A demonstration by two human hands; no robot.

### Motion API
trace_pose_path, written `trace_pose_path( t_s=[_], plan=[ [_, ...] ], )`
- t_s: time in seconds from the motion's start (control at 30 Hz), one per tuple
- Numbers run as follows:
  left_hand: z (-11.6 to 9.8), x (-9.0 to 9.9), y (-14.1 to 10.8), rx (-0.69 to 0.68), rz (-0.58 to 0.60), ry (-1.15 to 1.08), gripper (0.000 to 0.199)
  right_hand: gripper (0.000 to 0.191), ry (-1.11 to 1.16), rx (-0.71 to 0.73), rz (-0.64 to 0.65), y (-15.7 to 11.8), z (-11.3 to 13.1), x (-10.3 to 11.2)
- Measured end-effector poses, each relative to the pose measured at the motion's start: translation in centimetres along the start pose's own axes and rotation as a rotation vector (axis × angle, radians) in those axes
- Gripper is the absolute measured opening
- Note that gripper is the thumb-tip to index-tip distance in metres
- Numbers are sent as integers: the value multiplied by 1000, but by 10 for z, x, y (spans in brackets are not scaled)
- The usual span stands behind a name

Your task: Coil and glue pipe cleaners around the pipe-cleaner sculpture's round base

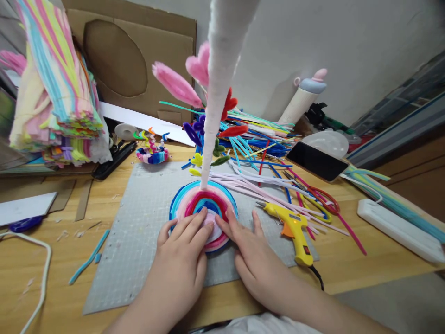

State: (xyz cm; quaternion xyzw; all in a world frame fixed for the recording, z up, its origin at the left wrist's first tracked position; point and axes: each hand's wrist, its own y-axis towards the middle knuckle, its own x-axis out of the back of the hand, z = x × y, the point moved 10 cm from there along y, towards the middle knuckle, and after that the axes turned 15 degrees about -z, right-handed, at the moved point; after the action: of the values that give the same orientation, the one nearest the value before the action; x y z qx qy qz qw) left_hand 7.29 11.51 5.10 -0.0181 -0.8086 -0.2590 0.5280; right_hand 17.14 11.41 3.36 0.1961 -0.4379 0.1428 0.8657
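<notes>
A round base (181,199) coiled from blue, pink and crimson pipe cleaners lies on the grey cutting mat (139,232). From its far side rises a white fuzzy post (217,69), with pink, red, purple, green and yellow pipe-cleaner flowers showing beside it. My left hand (186,246) lies on the left of the base, fingers stretched across it. Pressing the pale pink centre from the right is my right hand (246,246), its fingers apart. Neither hand is wrapped round anything. A yellow hot glue gun (290,225) rests on the mat right of my right hand.
Loose pipe cleaners (250,144) are heaped at the back. Scissors (323,199), a black phone (316,161) and a white power strip (399,229) lie on the right. Bundled pipe cleaners (62,93) stand at left, near a small pipe-cleaner crown (152,153).
</notes>
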Motion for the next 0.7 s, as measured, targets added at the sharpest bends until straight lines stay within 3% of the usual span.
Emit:
trace_pose_path(
  t_s=[0.13,0.33,0.5,0.7],
  plan=[
    [0,1,1,0,-4,0,53,81,47,-20,-2,0,-3,1],
    [1,1,0,5,-15,0,51,58,138,-138,-187,7,-15,13],
    [1,0,0,-2,-7,11,52,46,51,-108,-137,19,-9,0],
    [3,-1,-2,-4,-23,-1,55,49,19,-112,-147,24,-7,-3]
  ],
)
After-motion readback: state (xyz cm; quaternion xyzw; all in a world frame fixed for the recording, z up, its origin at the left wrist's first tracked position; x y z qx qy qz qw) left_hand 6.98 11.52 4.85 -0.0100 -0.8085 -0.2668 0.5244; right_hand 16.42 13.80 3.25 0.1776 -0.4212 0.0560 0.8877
